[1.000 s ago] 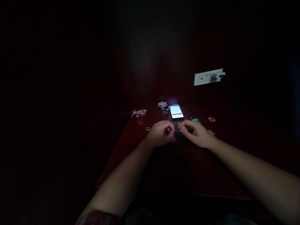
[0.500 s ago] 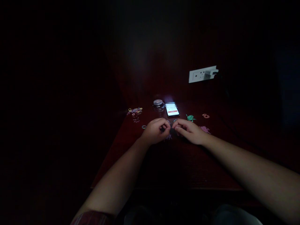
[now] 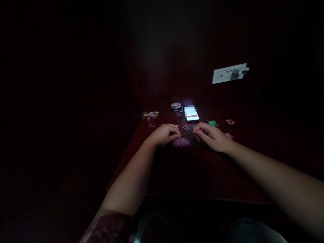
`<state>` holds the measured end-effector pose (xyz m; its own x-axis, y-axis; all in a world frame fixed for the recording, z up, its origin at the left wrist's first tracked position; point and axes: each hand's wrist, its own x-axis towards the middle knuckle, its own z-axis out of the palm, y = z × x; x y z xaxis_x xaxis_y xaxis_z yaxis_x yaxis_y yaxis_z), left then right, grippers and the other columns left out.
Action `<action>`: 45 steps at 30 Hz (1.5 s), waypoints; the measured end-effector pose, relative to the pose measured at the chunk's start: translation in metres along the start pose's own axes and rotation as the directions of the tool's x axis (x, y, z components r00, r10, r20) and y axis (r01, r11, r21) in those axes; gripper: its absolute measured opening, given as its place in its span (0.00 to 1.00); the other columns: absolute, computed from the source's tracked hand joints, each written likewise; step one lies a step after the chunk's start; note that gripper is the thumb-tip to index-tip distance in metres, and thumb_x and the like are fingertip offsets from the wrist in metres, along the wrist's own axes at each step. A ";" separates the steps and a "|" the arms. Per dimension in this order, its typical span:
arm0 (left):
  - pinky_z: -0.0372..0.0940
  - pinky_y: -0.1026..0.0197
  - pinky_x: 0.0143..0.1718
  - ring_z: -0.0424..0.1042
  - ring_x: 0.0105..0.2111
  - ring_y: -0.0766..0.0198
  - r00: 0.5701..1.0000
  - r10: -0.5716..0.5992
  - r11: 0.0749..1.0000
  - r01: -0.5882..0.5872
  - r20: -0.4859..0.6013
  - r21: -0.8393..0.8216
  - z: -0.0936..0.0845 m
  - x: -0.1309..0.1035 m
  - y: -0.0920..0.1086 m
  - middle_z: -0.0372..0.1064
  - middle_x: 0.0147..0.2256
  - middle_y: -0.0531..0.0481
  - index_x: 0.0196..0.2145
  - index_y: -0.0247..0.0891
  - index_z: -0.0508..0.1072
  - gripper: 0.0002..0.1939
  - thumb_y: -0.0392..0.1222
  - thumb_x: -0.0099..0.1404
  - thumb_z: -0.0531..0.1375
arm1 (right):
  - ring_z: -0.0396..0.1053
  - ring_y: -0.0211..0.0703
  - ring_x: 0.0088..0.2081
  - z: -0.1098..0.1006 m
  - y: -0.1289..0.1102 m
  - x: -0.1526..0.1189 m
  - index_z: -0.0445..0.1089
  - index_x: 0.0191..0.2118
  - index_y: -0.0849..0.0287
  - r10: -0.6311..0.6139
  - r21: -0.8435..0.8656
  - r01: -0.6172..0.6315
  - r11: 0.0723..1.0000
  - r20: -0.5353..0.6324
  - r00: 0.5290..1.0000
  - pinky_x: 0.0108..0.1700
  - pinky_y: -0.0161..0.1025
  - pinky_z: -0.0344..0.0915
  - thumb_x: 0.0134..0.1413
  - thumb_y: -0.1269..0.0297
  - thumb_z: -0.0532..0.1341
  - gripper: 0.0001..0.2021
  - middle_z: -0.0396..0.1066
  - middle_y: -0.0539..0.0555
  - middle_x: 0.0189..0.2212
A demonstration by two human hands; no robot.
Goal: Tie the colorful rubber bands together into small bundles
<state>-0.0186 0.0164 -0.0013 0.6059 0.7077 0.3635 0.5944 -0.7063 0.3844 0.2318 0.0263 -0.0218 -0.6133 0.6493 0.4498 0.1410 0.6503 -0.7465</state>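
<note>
My left hand [image 3: 165, 135] is at the left edge of a pile of thin purple strands [image 3: 181, 143], thumb and fingertips pressed together. Anything between them is too small to make out. Across a small gap, my right hand [image 3: 211, 136] has its fingers curled in towards the thumb, and I cannot see what they hold. Between and just beyond the hands lie a small purple ring-shaped bundle [image 3: 186, 128] and a partly covered pink one [image 3: 176, 126]. A bit of blue [image 3: 194, 127] shows by my right fingertips.
Farther back stand a lidded clear jar [image 3: 176, 110] and a lit phone [image 3: 192, 115]. A mixed colourful pile [image 3: 150, 115] lies left; green [image 3: 212, 123], orange [image 3: 230, 121] and pink [image 3: 229, 136] bundles lie right. A socket panel [image 3: 229, 73] with a plug is on the wall.
My hands, which were nearly touching over the purple strands, have moved apart, uncovering the pile and the purple bundle. The view has shifted slightly, so the scene sits farther right and higher.
</note>
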 end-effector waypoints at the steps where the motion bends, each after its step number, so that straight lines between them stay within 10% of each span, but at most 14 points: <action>1: 0.65 0.58 0.52 0.74 0.42 0.63 1.000 -0.010 1.000 0.010 0.007 -0.013 -0.001 -0.001 -0.003 0.77 0.36 0.49 0.34 0.39 0.79 0.05 0.37 0.64 0.61 | 0.61 0.38 0.25 0.000 0.001 0.000 0.64 0.39 0.58 0.001 0.006 -0.001 1.000 -0.001 1.000 0.28 0.36 0.59 0.65 0.59 0.52 0.09 0.64 0.48 0.24; 25: 0.62 0.53 0.59 0.74 0.46 0.63 1.000 0.007 0.999 -0.006 0.028 -0.040 0.011 0.000 -0.017 0.78 0.41 0.48 0.40 0.41 0.80 0.08 0.36 0.64 0.62 | 0.60 0.36 0.24 0.001 0.001 0.001 0.64 0.41 0.59 0.001 0.019 -0.001 1.000 -0.021 1.000 0.26 0.34 0.58 0.64 0.61 0.53 0.08 0.63 0.47 0.23; 31: 0.64 0.56 0.57 0.73 0.50 0.61 0.983 -0.170 0.985 0.171 -0.063 0.012 0.011 0.000 -0.014 0.77 0.45 0.48 0.43 0.42 0.79 0.10 0.38 0.65 0.60 | 0.59 0.36 0.24 0.002 0.002 0.001 0.63 0.41 0.59 0.010 0.041 -0.009 0.999 -0.025 1.000 0.26 0.34 0.58 0.63 0.62 0.53 0.07 0.62 0.47 0.23; 33: 0.65 0.58 0.55 0.74 0.48 0.60 0.905 -0.367 0.922 0.385 -0.214 0.047 0.007 -0.002 -0.020 0.77 0.45 0.49 0.43 0.43 0.79 0.10 0.38 0.65 0.60 | 0.58 0.36 0.24 0.002 0.004 0.001 0.63 0.41 0.59 0.007 0.030 -0.006 1.000 -0.027 1.000 0.26 0.33 0.57 0.62 0.63 0.54 0.06 0.60 0.46 0.23; 40: 0.67 0.54 0.50 0.74 0.47 0.54 0.412 -0.693 0.494 0.869 -0.592 0.026 -0.023 -0.048 -0.066 0.73 0.49 0.37 0.51 0.34 0.72 0.17 0.34 0.68 0.50 | 0.55 0.37 0.25 0.001 0.011 0.002 0.65 0.39 0.58 -0.030 -0.055 0.027 0.998 -0.051 0.998 0.26 0.34 0.55 0.60 0.62 0.56 0.06 0.58 0.46 0.23; 45: 0.64 0.57 0.52 0.73 0.48 0.54 0.345 -0.744 0.382 0.922 -0.572 0.060 -0.019 -0.064 -0.084 0.73 0.48 0.37 0.47 0.36 0.76 0.15 0.41 0.66 0.57 | 0.55 0.37 0.25 0.003 0.015 0.002 0.64 0.39 0.57 -0.050 -0.023 0.050 0.999 -0.039 0.998 0.27 0.35 0.55 0.61 0.61 0.56 0.06 0.56 0.45 0.23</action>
<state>-0.1171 0.0309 -0.0403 -0.5356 0.7794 0.3250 0.8176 0.3823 0.4306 0.2307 0.0357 -0.0334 -0.5889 0.6306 0.5055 0.1280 0.6904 -0.7120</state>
